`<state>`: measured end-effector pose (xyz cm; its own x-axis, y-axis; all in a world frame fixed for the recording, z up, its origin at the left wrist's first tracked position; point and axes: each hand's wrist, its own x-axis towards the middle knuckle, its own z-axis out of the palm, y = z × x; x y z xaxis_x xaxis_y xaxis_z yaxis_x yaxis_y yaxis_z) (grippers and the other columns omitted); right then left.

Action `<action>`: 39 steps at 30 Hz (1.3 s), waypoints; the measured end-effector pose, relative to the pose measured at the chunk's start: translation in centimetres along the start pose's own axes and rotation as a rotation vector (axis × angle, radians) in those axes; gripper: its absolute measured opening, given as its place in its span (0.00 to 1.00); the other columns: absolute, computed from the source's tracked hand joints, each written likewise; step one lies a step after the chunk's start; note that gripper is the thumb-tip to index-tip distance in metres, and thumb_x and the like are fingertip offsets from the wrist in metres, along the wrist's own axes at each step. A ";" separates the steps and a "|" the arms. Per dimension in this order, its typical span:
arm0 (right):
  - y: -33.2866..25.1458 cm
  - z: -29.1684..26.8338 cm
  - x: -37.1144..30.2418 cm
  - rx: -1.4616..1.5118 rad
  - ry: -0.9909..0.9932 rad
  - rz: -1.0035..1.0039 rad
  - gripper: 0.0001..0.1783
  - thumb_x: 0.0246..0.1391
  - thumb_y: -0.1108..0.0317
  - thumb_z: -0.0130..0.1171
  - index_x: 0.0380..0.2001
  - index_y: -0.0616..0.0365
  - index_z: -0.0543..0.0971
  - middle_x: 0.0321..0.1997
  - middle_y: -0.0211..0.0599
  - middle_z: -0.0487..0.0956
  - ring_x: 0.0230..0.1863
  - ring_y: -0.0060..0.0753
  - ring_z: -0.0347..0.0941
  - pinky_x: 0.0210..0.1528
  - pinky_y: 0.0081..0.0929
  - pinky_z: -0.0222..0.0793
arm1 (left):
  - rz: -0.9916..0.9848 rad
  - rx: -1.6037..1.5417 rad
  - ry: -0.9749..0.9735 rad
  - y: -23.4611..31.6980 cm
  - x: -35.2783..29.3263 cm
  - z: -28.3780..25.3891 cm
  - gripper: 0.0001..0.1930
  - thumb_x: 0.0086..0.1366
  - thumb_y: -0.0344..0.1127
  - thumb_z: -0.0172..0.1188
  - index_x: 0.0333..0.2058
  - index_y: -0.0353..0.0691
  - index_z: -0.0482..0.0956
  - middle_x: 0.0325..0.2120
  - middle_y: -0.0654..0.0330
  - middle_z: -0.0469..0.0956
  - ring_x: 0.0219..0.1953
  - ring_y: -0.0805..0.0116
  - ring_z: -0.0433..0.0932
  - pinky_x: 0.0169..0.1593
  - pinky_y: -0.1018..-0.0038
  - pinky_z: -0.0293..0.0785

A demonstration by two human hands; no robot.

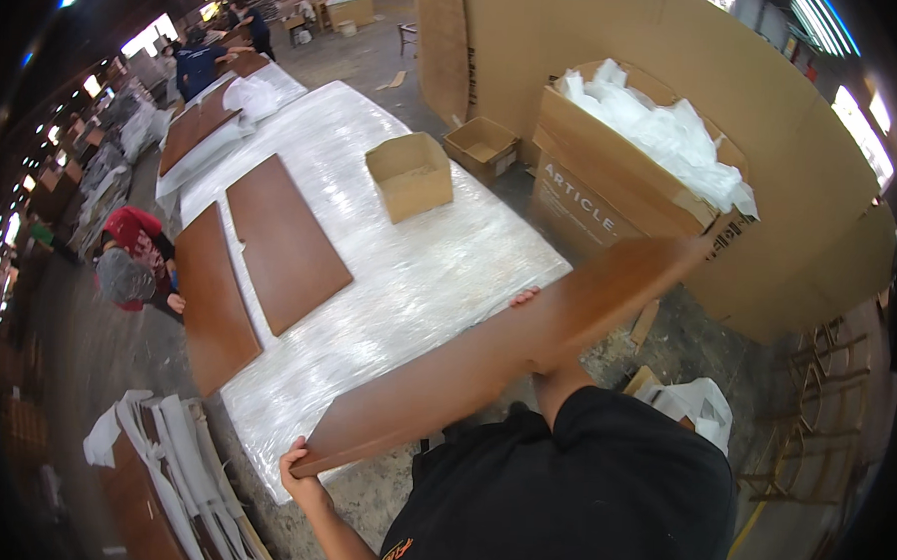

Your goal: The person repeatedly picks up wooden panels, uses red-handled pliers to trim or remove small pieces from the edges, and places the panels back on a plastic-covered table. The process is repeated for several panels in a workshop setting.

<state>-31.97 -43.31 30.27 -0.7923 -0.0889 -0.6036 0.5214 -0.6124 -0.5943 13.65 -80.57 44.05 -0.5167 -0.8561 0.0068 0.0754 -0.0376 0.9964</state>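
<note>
1. Grey concrete floor [686,340] surrounds a long, film-wrapped worktable [450,250], the landmark here.
2. Along the worktable's left edge lies a brown side panel [212,305], touched by a co-worker's hand [175,303]; nearer the worktable's middle is a notched panel [285,243]. An open cardboard box [422,199] stands toward its right edge, and a large carton [582,191] of white packing is beyond that edge.
3. At the worktable's near right edge, the person holds a long brown panel [424,384], tilted and partly over the wrapped top.
4. The left hand [303,471] is closed around its near-left end. The right hand [525,297] seems to reach beneath, with fingers hooked over the far edge; its palm is hidden.
5. The panel's right end is blurred, so its clearance from the carton is hard to judge.
6. Good handling probably means balanced support from both hands, slow turning, and corners kept off the carton and film.
</note>
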 end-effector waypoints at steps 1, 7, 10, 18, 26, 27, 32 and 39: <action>1.2 2.7 1.6 -0.059 -0.011 0.025 0.36 0.66 0.38 0.58 0.65 0.55 0.77 0.67 0.46 0.78 0.67 0.52 0.74 0.66 0.59 0.71 | -0.003 -0.060 0.062 -0.7 0.9 -1.1 0.09 0.66 0.17 0.63 0.40 0.40 0.82 0.55 0.51 0.83 0.61 0.53 0.79 0.66 0.58 0.77; 6.4 14.7 9.7 -0.462 -0.018 0.138 0.36 0.65 0.39 0.60 0.64 0.55 0.78 0.66 0.47 0.78 0.66 0.53 0.74 0.66 0.59 0.71 | 0.265 1.383 0.201 2.9 2.1 0.8 0.20 0.56 0.19 0.67 0.48 0.41 0.81 0.55 0.46 0.81 0.64 0.44 0.76 0.72 0.48 0.65; 7.8 17.0 12.8 -0.726 -0.044 0.156 0.35 0.64 0.40 0.61 0.63 0.55 0.78 0.66 0.47 0.78 0.66 0.53 0.74 0.65 0.59 0.72 | 0.312 1.550 0.078 4.9 1.6 10.6 0.21 0.55 0.28 0.74 0.50 0.44 0.83 0.55 0.48 0.82 0.64 0.45 0.75 0.76 0.46 0.57; 1.9 11.5 14.7 -1.780 -0.480 -0.086 0.34 0.63 0.41 0.63 0.62 0.55 0.79 0.64 0.48 0.79 0.65 0.54 0.75 0.64 0.60 0.72 | 0.299 1.413 -0.320 6.7 9.7 27.1 0.16 0.52 0.38 0.80 0.40 0.47 0.88 0.30 0.58 0.85 0.37 0.52 0.84 0.46 0.55 0.78; -3.3 0.1 5.2 -2.132 -0.995 -0.679 0.36 0.47 0.50 0.78 0.55 0.57 0.79 0.56 0.51 0.77 0.62 0.57 0.73 0.60 0.56 0.73 | 0.199 1.418 -0.322 6.6 11.5 28.4 0.17 0.51 0.39 0.81 0.39 0.45 0.88 0.32 0.55 0.86 0.38 0.51 0.85 0.43 0.58 0.80; -2.9 -0.1 5.2 -2.189 -1.052 -0.677 0.36 0.47 0.50 0.79 0.55 0.57 0.79 0.55 0.52 0.77 0.62 0.57 0.74 0.60 0.55 0.73 | 0.209 1.416 -0.330 6.7 11.8 28.4 0.17 0.51 0.39 0.81 0.39 0.45 0.88 0.32 0.55 0.86 0.38 0.51 0.85 0.44 0.58 0.80; -0.4 0.9 6.6 -2.223 -0.981 -0.439 0.33 0.52 0.56 0.74 0.57 0.57 0.76 0.57 0.55 0.78 0.58 0.60 0.77 0.59 0.53 0.76 | 0.172 1.364 -0.346 7.4 14.8 28.6 0.18 0.52 0.40 0.79 0.42 0.45 0.88 0.37 0.56 0.88 0.42 0.50 0.86 0.46 0.58 0.80; -2.7 5.3 2.3 -2.376 -0.881 0.015 0.20 0.61 0.54 0.68 0.45 0.60 0.83 0.40 0.55 0.85 0.46 0.53 0.86 0.49 0.50 0.82 | 0.199 1.397 -0.372 8.1 17.2 29.1 0.20 0.52 0.41 0.78 0.43 0.43 0.86 0.38 0.56 0.88 0.45 0.52 0.85 0.48 0.57 0.80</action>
<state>-36.82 -46.02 33.29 -0.3661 -0.5829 -0.7254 -0.6105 0.7388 -0.2856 -19.49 -80.58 54.69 -0.7996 -0.5990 -0.0438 -0.5901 0.7699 0.2429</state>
